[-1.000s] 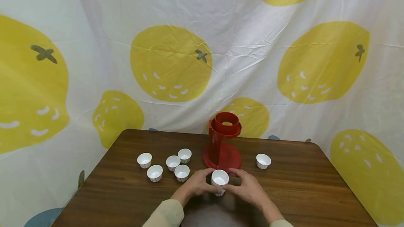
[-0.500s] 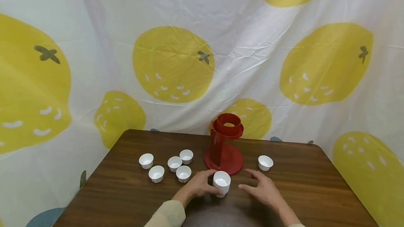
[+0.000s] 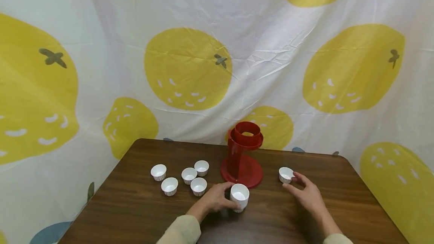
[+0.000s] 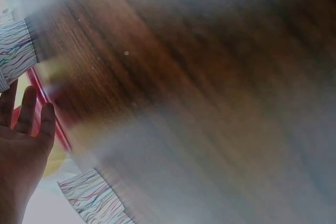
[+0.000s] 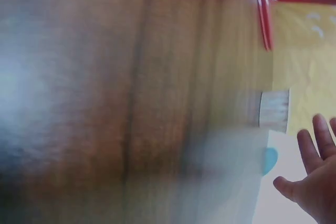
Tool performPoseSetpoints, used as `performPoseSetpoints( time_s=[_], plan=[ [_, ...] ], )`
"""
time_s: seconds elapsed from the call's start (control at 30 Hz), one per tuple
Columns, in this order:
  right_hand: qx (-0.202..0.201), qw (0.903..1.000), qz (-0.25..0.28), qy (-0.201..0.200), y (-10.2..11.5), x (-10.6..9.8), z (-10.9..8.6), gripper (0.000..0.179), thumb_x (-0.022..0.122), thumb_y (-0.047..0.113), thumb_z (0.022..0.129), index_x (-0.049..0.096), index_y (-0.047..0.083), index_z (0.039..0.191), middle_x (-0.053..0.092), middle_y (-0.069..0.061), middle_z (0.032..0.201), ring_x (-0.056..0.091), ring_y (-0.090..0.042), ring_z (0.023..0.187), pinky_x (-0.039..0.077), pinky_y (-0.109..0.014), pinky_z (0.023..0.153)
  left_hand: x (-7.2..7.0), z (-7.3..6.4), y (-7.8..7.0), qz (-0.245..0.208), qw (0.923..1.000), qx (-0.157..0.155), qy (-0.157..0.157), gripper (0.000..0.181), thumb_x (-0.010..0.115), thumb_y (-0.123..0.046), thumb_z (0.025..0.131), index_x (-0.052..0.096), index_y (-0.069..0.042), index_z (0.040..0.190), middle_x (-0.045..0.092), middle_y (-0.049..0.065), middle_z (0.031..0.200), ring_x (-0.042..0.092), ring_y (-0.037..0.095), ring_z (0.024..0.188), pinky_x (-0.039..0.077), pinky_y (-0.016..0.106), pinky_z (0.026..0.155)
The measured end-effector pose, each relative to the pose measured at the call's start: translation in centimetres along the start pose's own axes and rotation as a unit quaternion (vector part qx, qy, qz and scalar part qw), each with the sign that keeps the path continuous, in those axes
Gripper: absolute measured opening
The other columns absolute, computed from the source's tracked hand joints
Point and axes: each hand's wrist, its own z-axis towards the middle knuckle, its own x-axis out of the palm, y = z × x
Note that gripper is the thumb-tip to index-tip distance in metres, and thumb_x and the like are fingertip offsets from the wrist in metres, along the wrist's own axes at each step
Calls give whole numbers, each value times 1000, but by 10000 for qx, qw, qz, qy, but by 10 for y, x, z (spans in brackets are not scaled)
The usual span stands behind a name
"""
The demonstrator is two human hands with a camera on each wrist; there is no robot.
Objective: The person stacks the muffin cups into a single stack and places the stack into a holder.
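Here's the left hand (image 3: 218,197) at the near middle of the dark brown wood-grain table (image 3: 271,217), grip wrapped round an upright stack of white, paper-looking cups (image 3: 239,194), right in front of the red plastic stand with its ring top (image 3: 236,158). Over on the right, the right hand (image 3: 309,195) is poised at a lone small white cup (image 3: 285,176), thumb and fingers parted, that grip holding nothing. The step in hand looks like fetching this lone cup while the left hand steadies the stack; the next move seems to call for fingers closing lightly round its side, since thin walls could dent. Five more small white cups (image 3: 188,175) sit upright on the left.

Now the views! Only the head view gives the whole layout and the cups' insides. There, a right fingertip overlaps the lone cup's edge; the right wrist view, blurred, has a gap between the fingers and a cup, so contact looks unlikely. And the left wrist view brings out coloured wavy streaks on the cups' sides, barely readable from above, plus a second streaked cup lower down, which one I can't tell
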Motion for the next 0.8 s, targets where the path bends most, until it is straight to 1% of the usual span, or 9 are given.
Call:
performPoseSetpoints(
  time_s=[0.07, 0.17, 0.27, 0.37, 0.47, 0.6, 0.67, 0.8],
  plan=[
    [116, 9997, 201, -114, -4, -5, 5, 75, 64, 46, 80, 37, 2, 135, 49, -20, 127, 40, -33, 121, 31, -48, 96, 0, 0, 0, 20, 10000, 6, -4, 62, 81, -40, 62, 57, -21, 116, 62, -9, 103, 53, 10, 100, 41, 32, 90],
    [281, 9986, 414, -162, -9, -10, 11, 76, 62, 43, 83, 33, -1, 137, 45, -22, 130, 38, -33, 122, 31, -45, 97, 0, -1, 1, 45, 10000, 41, -18, 62, 82, -39, 62, 57, -21, 116, 62, -9, 102, 54, 10, 100, 41, 32, 90],
    [499, 9974, 490, -185, -17, -14, 18, 78, 61, 46, 83, 30, 0, 138, 44, -22, 131, 37, -31, 123, 31, -43, 97, 0, -1, 1, 58, 10000, 31, -10, 64, 82, -39, 61, 57, -21, 117, 62, -9, 103, 54, 10, 100, 41, 32, 90],
    [665, 9962, 545, -141, -26, -17, 23, 82, 60, 49, 82, 27, 0, 140, 41, -22, 133, 35, -32, 124, 31, -44, 98, 0, -1, 0, 40, 10000, 14, 9, 64, 82, -39, 62, 57, -21, 117, 62, -9, 103, 54, 10, 100, 41, 32, 90],
    [746, 9966, 347, 14, -36, -19, 28, 87, 59, 51, 82, 24, -2, 140, 37, -25, 136, 33, -36, 126, 29, -47, 100, 0, -1, 0, 21, 10000, 42, 25, 63, 82, -38, 62, 57, -21, 116, 62, -9, 102, 54, 10, 99, 41, 32, 89],
    [760, 9967, -179, 218, -46, -16, 34, 89, 58, 54, 81, 23, -4, 140, 34, -28, 137, 31, -40, 126, 27, -50, 100, 0, -1, 0, 28, 10000, 37, 41, 62, 82, -37, 62, 57, -21, 116, 61, -10, 101, 54, 9, 98, 41, 32, 89],
    [690, 9966, -388, 237, -47, -13, 38, 91, 57, 56, 80, 24, -4, 139, 34, -29, 136, 32, -41, 124, 28, -51, 99, -1, -1, -1, 16, 10000, 25, 43, 62, 82, -36, 62, 57, -21, 117, 62, -10, 100, 54, 9, 98, 41, 32, 89],
    [463, 9970, -587, 186, -43, -6, 45, 92, 58, 59, 78, 28, -4, 138, 36, -28, 136, 33, -42, 124, 28, -53, 98, -2, 0, -1, 6, 10000, 24, 66, 63, 82, -37, 62, 56, -20, 118, 62, -11, 99, 54, 8, 96, 41, 31, 89]
  ],
)
